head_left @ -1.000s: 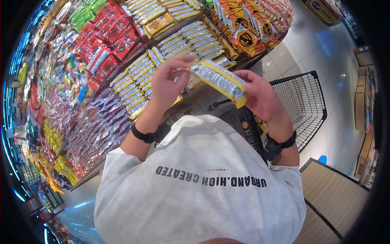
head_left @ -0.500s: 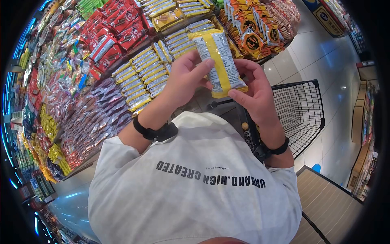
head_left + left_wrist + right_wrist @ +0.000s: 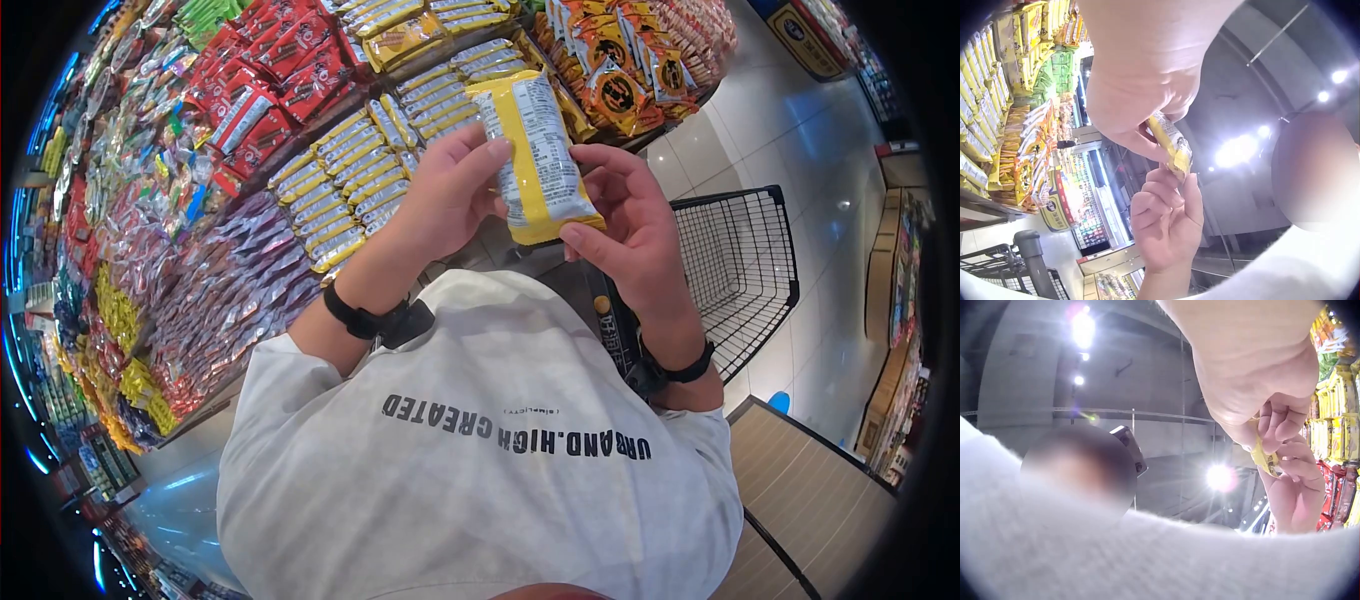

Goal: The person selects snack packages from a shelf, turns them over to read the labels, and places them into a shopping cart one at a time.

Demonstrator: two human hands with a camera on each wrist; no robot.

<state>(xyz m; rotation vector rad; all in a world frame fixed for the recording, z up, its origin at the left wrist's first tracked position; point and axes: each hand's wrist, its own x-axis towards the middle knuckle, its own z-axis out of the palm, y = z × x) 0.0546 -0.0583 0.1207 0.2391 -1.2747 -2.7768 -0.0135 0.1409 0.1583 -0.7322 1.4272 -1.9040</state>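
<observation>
Both hands are holding the packet (image 3: pixel 535 150) up in the air, just left of the cart (image 3: pixel 725 197) rim. The left hand (image 3: pixel 450 195) is pinching its left edge, and the right hand (image 3: pixel 625 235) is curling round its lower right corner. The printed back is facing up, so the label is probably being read. Setting it down calls for one hand to hold firm while the other lets go.

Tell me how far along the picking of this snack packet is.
Done: one yellow packet is off the display. In hand: left hand and right hand hold it upright, its printed back facing the head camera. Remaining: it is not yet in the cart, whose visible part shows no goods.
</observation>
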